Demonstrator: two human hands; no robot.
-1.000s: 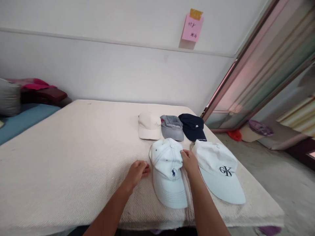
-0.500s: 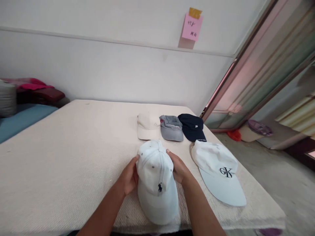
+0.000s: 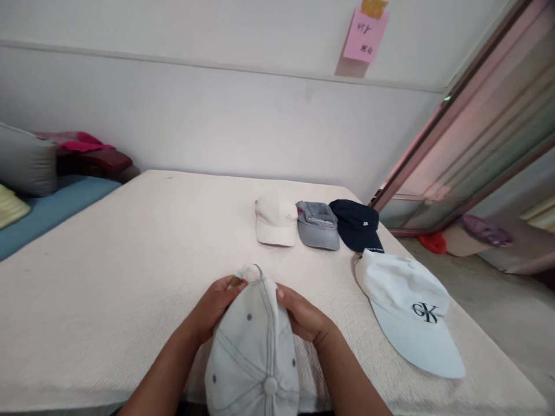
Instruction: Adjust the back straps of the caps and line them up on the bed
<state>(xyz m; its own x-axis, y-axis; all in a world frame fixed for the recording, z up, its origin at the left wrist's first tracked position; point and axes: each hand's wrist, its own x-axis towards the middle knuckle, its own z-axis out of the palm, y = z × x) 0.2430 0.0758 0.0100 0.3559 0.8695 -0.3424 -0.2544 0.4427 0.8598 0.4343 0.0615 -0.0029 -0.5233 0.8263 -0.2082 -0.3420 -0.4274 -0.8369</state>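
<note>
A pale grey-white baseball cap (image 3: 251,352) is held at the table's near edge, its crown and top button facing me and its back opening pointing away. My left hand (image 3: 219,303) grips the back edge by the strap. On the other side of that opening, my right hand (image 3: 303,312) pinches the rim with thumb and fingers. The cap's brim is out of sight below. To the right lies a large white cap (image 3: 403,289) with a pale blue brim and dark letters. Farther back sit a cream cap (image 3: 276,218), a grey cap (image 3: 318,225) and a navy cap (image 3: 353,222) in a row.
The caps rest on a table with a cream textured cloth (image 3: 130,277). A white wall (image 3: 195,127) stands behind, bearing a pink note (image 3: 366,34). At left is a blue seat (image 3: 78,196) with a grey cushion (image 3: 30,159). A bin (image 3: 466,240) stands on the floor at right.
The held cap has been turned so its back faces away, and its front logo and brim have gone from view. Both hands have shifted to its back edge. The view has swung slightly left.
</note>
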